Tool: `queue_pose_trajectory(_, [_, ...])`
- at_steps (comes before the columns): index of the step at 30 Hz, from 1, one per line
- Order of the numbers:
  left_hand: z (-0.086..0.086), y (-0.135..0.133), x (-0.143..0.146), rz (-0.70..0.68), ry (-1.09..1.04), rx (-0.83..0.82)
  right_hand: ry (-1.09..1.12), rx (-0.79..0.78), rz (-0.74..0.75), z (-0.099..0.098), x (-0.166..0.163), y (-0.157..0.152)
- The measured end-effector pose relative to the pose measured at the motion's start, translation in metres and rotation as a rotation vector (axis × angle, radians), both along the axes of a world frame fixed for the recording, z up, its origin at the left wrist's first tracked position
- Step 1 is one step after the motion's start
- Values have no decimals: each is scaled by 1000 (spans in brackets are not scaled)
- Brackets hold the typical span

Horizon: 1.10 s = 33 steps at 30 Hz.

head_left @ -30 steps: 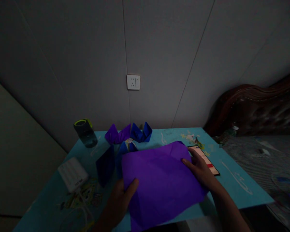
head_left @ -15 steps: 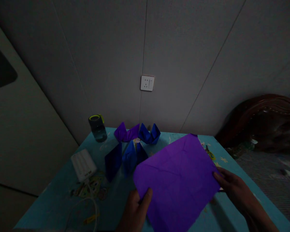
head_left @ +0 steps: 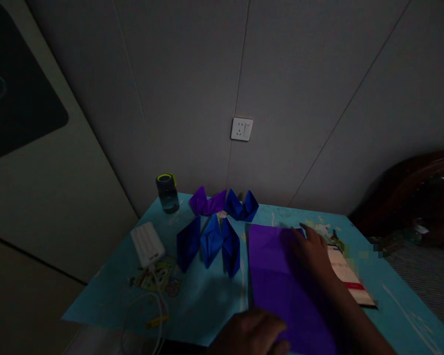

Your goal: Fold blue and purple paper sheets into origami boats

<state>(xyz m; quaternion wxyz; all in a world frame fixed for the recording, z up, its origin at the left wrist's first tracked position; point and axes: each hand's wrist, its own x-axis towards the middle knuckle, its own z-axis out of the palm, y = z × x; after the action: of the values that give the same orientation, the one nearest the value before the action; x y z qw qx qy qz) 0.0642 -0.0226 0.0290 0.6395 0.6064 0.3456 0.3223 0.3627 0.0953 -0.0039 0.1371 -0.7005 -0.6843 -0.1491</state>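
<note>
- Two hands, the right hand point(head_left: 314, 256) and the left hand point(head_left: 252, 334), are placed on a purple sheet point(head_left: 277, 286), which lies on the tabletop point(head_left: 207, 308) just right of the blue boats point(head_left: 209, 241).
- Right-hand fingers point(head_left: 306, 237) are spread flat on the sheet's far part and clamped on nothing.
- Left-hand fingers are at the near edge; whether they are closed on the sheet cannot be told.
- Step, as judged: the sheet, seemingly folded, is being pressed flat. A sharp crease would call for matched edges and a firm sweep.
- One capped bottle point(head_left: 167, 193) is stood at the far corner; its contents cannot be made out.
</note>
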Motion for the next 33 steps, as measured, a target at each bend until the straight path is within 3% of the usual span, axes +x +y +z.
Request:
queue_pose_trajectory(2, [-11,13,17,-85,356,485,-3,-70,71,-6,-24,-11])
queue_pose_trajectory(3, [-19,19,25,-96,510,647,15,-124,131,-9,-35,-16])
queue_pose_trajectory(5, [-37,25,33,-127,701,791,49,-223,190,-19,-53,-20])
queue_pose_trajectory(8, [-58,26,28,-174,779,806,99,-317,144,-37,-65,-16])
queue_pose_trajectory(12, [-62,20,13,-186,727,801,113,-343,174,-48,-62,-7])
queue_pose_trajectory(17, [-57,16,7,-112,721,830,148,-347,271,-19,-73,0])
queue_pose_trajectory(22, [-61,17,3,-83,735,832,402,-334,373,17,-127,13])
queue_pose_trajectory(27, [-66,21,-5,-109,755,821,601,-387,320,12,-155,29])
queue_pose_trajectory(33, [-58,23,-25,-150,751,837,810,-278,289,-7,-118,28])
